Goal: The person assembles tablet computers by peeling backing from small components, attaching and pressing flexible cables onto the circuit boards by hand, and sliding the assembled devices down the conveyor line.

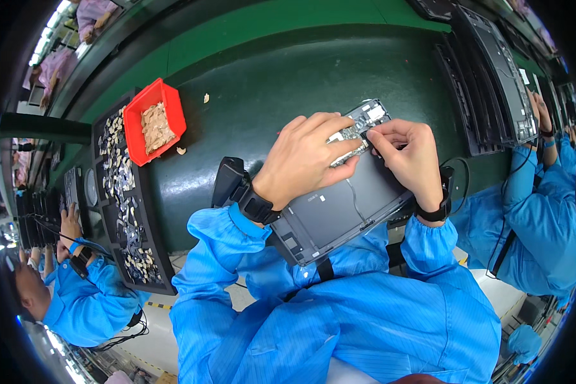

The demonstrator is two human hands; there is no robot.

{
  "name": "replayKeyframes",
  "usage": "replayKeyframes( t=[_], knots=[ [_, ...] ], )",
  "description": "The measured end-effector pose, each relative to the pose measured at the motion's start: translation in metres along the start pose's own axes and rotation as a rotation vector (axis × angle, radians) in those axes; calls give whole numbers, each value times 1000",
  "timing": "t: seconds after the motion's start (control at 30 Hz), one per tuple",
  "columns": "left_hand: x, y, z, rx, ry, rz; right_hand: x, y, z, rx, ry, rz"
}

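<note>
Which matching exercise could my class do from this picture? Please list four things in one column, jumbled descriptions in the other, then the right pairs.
Column one
1. Red plastic bin
2. Black compartment tray
3. Wearer's left hand
4. Wearer's right hand

Column two
A. Fingertips at the right side of the circuit board
B. Filled with one heap of tan pieces
C. Laid over the circuit board from the left
D. Divided into sections, with many small pale and dark pieces

Right pairs: 1-B, 2-D, 3-C, 4-A
</note>
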State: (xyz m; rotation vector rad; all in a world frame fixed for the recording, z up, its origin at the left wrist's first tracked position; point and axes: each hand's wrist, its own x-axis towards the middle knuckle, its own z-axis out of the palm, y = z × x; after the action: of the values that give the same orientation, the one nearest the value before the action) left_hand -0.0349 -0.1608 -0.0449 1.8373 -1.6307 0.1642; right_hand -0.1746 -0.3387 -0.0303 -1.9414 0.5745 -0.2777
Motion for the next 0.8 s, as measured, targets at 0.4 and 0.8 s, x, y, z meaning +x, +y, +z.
replayKeyframes(
  t=[0.4,0.8],
  knots=[
    [-2,-1,2,-4,18,-5,-1,-1,1,-3,8,-8],
    [-3,-1,2,-6,12,-4,-1,-3,0,15,9,4]
  ],
)
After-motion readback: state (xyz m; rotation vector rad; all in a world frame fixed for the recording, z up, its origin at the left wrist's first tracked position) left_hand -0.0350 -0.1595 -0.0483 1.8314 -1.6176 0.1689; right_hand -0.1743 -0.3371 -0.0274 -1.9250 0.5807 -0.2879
